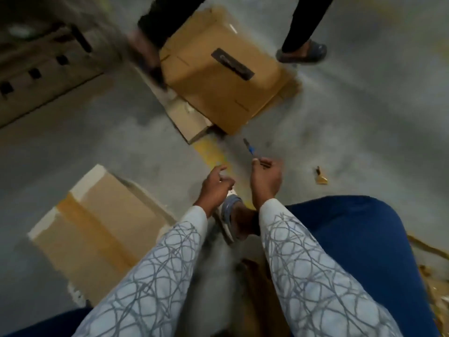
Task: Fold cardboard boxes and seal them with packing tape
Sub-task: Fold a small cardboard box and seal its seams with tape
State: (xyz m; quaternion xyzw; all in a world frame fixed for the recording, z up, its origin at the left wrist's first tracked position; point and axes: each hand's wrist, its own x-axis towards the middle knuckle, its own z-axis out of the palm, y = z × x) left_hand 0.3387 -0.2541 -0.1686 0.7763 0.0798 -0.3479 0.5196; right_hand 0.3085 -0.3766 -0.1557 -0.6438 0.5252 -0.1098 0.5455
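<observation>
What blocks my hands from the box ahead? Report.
Nothing large. Between the left hand, the right hand and the box lie only bare floor and a small blue tool near the right fingertips. Another person's legs flank it.

A yellow line (210, 152) is painted on the grey concrete floor (364, 113). At its near end stands a foot in a grey-strapped sandal (230, 214), and to the right of that is a blue-clothed knee (352, 239). Far beyond the line, to the right, another person's dark sandal (302, 53) rests on the floor. That person's other foot (145, 57), beyond the line to the left, is blurred.
</observation>
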